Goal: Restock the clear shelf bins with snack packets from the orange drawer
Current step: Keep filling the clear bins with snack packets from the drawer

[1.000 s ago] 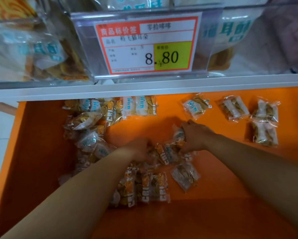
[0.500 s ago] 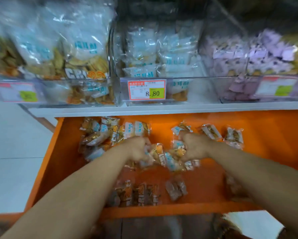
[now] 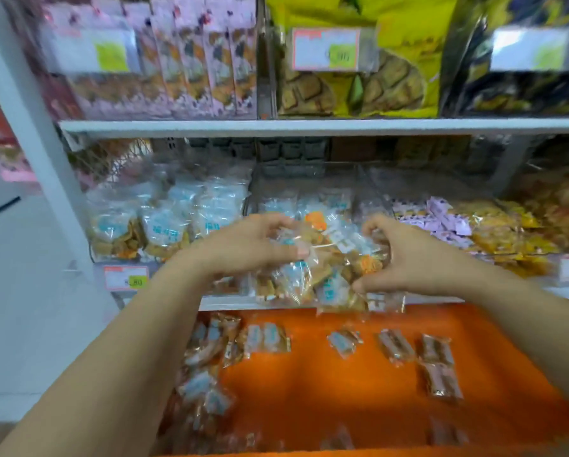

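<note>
Packets (image 3: 322, 258): likely light, slippery film, brittle contents.
Left grip (image 3: 253, 245), right grip (image 3: 411, 258): fingers curled, cupping the bundle's sides; soundest hold.

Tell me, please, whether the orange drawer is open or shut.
Open: the orange drawer sticks out below the shelf, loose snack packets lying inside.

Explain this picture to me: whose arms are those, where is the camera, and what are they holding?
There is no machine: these are a person's two bare arms, filmed by one wide-angle camera worn on the head, looking forward and down. The left hand and right hand curl their fingers round a bundle of snack packets, held up in front of the clear shelf bins. Below is the open orange drawer, with loose packets lying in it.
</note>
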